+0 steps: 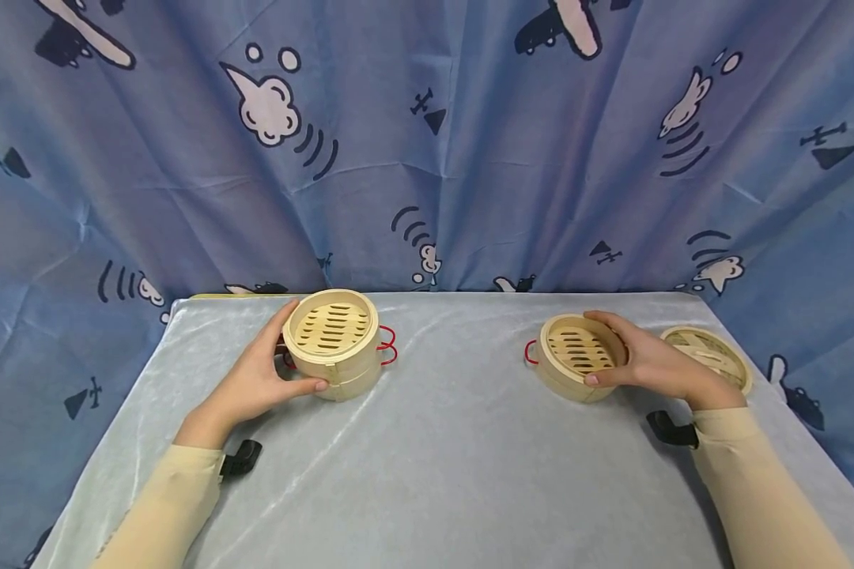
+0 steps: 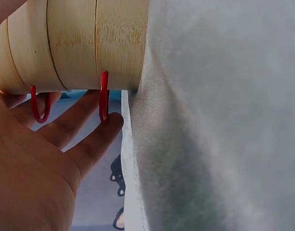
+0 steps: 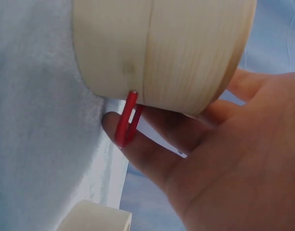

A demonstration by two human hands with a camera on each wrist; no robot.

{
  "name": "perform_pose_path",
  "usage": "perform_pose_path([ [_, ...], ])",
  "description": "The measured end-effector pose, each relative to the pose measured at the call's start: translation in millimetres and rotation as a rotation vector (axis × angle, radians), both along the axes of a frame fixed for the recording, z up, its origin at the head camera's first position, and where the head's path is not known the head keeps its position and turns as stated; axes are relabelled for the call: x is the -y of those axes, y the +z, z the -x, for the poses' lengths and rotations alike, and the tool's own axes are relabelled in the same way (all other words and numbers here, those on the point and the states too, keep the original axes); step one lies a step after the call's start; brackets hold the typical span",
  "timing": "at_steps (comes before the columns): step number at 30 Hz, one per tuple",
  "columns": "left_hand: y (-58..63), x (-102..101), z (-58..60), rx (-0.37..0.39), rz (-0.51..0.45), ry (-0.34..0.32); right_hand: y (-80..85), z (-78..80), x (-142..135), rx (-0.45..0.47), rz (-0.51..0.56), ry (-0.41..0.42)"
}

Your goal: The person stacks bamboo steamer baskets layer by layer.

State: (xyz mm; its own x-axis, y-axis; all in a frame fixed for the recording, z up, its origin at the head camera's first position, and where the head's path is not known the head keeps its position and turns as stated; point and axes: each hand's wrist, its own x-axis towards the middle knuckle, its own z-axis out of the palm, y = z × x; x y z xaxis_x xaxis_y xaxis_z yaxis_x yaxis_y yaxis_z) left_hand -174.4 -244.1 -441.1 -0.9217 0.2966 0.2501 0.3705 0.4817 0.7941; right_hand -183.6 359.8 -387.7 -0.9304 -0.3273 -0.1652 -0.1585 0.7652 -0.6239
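My left hand point(image 1: 256, 375) grips a stack of two bamboo steamer baskets point(image 1: 349, 379) at the left of the table, thumb on the near side and fingers at the far rim. Red loop handles point(image 2: 104, 98) stick out of the stack's side, with some fingers beside them in the left wrist view. Toward the right, my right hand point(image 1: 648, 363) holds a single bamboo steamer basket point(image 1: 555, 371), its thumb on the near wall and fingers over the far rim. Slots show in its floor. One red handle point(image 3: 122, 125) crosses the fingers in the right wrist view.
A round woven bamboo steamer lid point(image 1: 736, 367) lies at the far right, partly hidden behind my right hand. Pale grey cloth covers the table point(image 1: 441, 458). A blue patterned curtain point(image 1: 370, 229) hangs along the table's back edge and both sides.
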Motion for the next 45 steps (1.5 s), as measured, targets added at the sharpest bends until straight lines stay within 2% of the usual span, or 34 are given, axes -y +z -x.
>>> perform_pose_path([
  [7,-0.5,0.2,0.0,-0.001,0.005,0.004,0.8,-2.2,0.1,-0.041,0.0,0.01],
  [27,-1.8,0.6,-1.0,-0.009,0.005,0.002,-6.6,1.3,0.8,-0.082,-0.013,0.005],
  [45,-0.7,2.0,0.1,-0.008,0.016,0.003,1.7,2.0,8.3,-0.104,0.001,0.006],
])
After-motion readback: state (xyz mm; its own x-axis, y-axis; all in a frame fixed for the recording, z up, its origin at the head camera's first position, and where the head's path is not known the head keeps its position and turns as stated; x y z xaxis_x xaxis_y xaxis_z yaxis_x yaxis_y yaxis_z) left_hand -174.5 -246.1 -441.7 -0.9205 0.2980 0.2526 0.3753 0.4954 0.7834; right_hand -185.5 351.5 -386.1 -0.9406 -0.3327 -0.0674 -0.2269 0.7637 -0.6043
